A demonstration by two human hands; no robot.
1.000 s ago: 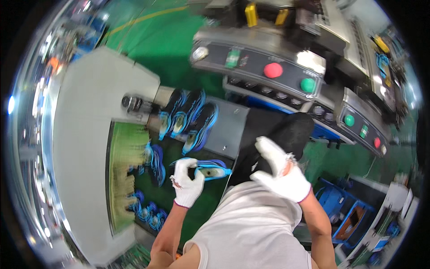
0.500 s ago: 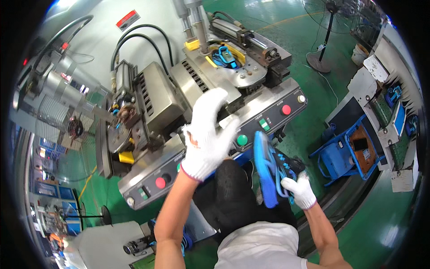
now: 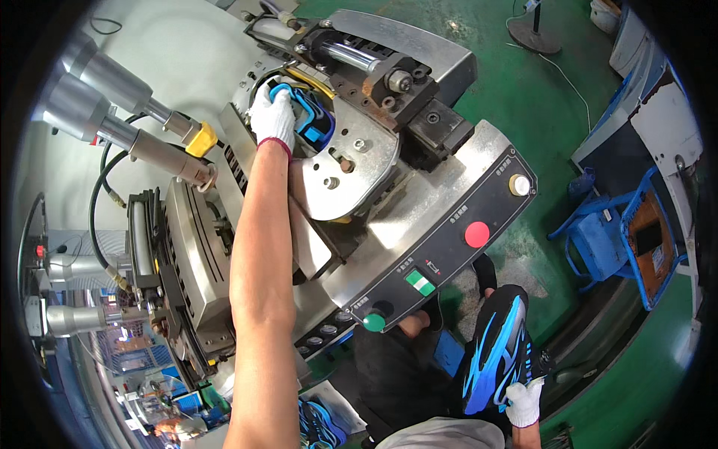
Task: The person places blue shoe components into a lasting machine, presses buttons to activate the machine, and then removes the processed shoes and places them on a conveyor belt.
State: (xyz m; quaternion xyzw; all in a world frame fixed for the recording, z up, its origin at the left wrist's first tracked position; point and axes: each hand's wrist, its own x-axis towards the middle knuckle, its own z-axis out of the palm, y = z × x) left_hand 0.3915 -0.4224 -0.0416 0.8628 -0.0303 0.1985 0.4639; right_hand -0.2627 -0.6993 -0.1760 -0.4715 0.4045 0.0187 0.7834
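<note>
The person's left hand (image 3: pixel 273 116) has gone from hanging open in front of the control panel half a second ago to reaching right up into the round opening of the grey press machine (image 3: pixel 389 179). Its gloved fingers (image 3: pixel 263 101) are now curled over the top of a blue and black shoe (image 3: pixel 307 120) seated in the machine's jaws. They look closed on it, pressing or gripping its upper edge, though the glove hides how firm the hold is. Just beyond the fingertips sits the yellow-edged rim of the opening, and beside them, toward the person's right, lies the shiny crescent plate (image 3: pixel 359 161) with its bolts.

The right hand (image 3: pixel 523 402) has dropped lower and closer to the body. Its fingers are wrapped round the heel end of a second blue and black shoe (image 3: pixel 497 352), which stands upright above them, sole side showing. This shoe is well apart from the machine, down by the dark apron at the person's lap.

Below the left forearm runs the slanted control panel (image 3: pixel 441 239), with a red button (image 3: pixel 476 234), a green square switch (image 3: pixel 419 282) and a green round button (image 3: pixel 374 322); neither hand is near them now. So I judge the work has moved on to handling the shoe in the press, with the other shoe held waiting.
</note>
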